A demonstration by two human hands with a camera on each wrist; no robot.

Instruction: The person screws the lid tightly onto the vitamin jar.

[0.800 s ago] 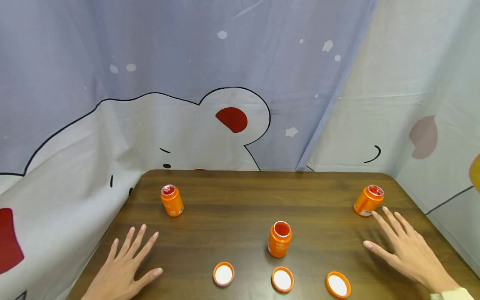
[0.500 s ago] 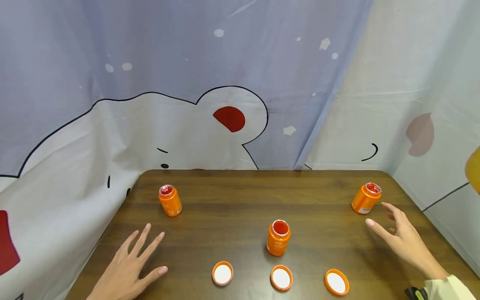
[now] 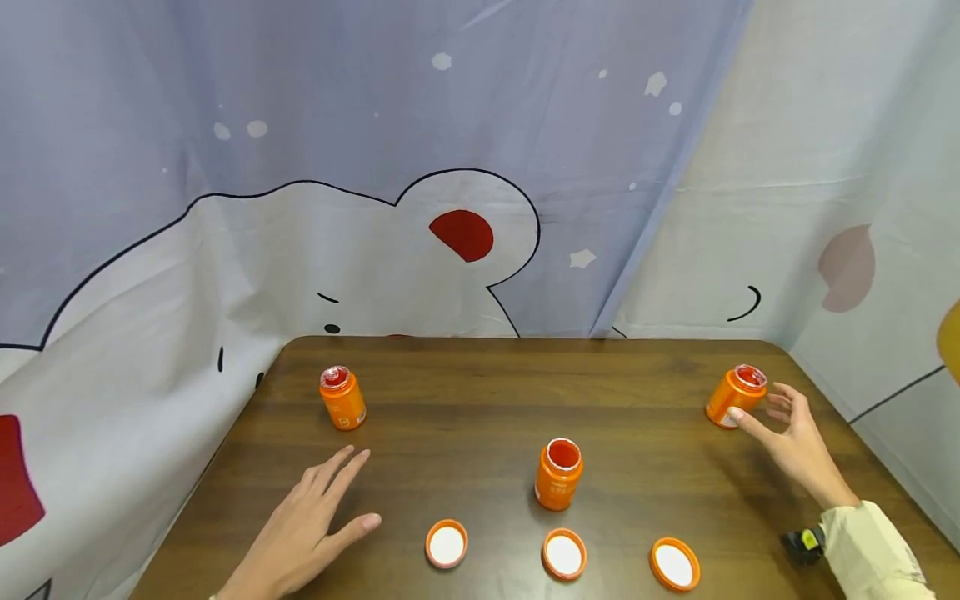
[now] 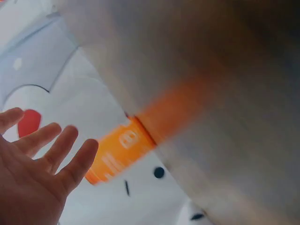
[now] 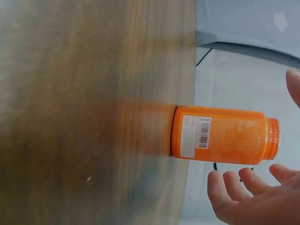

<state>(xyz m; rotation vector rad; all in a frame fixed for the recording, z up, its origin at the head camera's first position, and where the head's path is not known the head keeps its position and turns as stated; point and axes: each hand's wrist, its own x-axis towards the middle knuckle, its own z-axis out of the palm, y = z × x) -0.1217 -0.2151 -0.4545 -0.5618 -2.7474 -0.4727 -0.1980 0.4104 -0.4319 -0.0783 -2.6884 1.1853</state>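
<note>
My right hand (image 3: 802, 450) stands around an uncapped orange bottle (image 3: 726, 400) at the table's back right, thumb overlapping its front and bent fingers along its right side. In the right wrist view that upright bottle (image 5: 225, 134) with a barcode label lies between thumb and fingers, with gaps on both sides. My left hand (image 3: 300, 529) hovers over the left of the table, fingers extended and thumb spread, holding nothing. Beyond its fingertips a second orange bottle (image 3: 345, 406) stands uncapped, also seen as an orange bottle (image 4: 122, 150) in the left wrist view.
A third uncapped orange bottle (image 3: 557, 483) stands mid-table. In front lie three orange lids, white insides up: a left lid (image 3: 447, 545), a middle lid (image 3: 564, 556) and a right lid (image 3: 674, 565). A printed curtain (image 3: 360, 267) hangs behind the brown table (image 3: 465, 400).
My right hand has turned sideways and moved forward to the right bottle, its fingers bending. My left hand has shifted right and forward, toward the left bottle. Bottles and lids stay put.
</note>
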